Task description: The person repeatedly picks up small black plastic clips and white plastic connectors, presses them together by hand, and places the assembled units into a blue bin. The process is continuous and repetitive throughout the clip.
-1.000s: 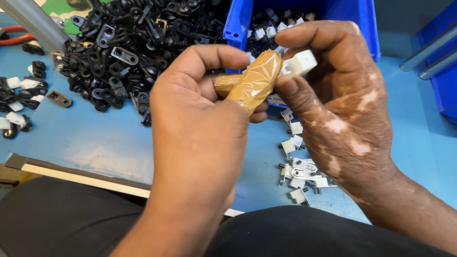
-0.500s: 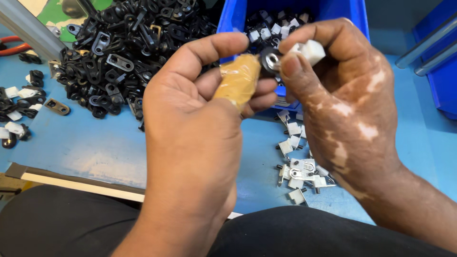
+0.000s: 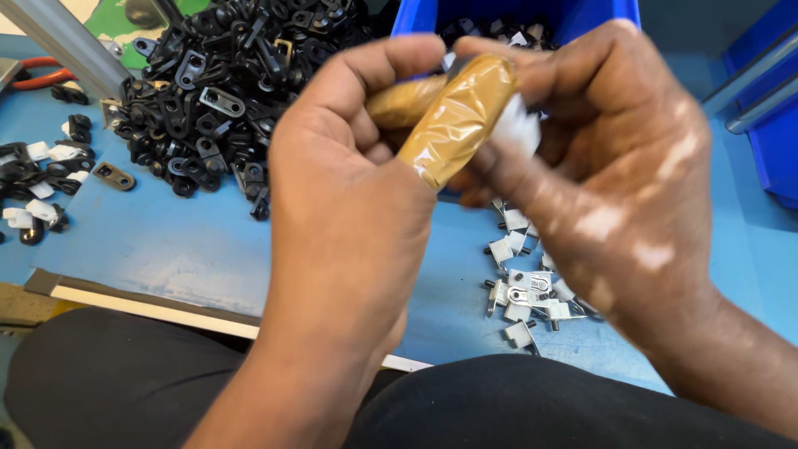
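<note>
Head view: left hand (image 3: 349,224) and right hand (image 3: 615,175) pinch a small white clip (image 3: 517,129) at upper centre, taped thumb (image 3: 457,116) over it. Looks light, stiff, slippery; best held by its edges.

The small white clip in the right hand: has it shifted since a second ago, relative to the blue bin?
Yes. The white clip sat at the blue bin's lower right corner; now it is lower, below the bin's front wall, half hidden behind the taped left thumb.

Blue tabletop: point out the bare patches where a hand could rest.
Free: blue tabletop between the black clip pile and the near edge strip. Crowded: the pile itself, the small white parts under the right hand, and the left-edge scatter.
</note>
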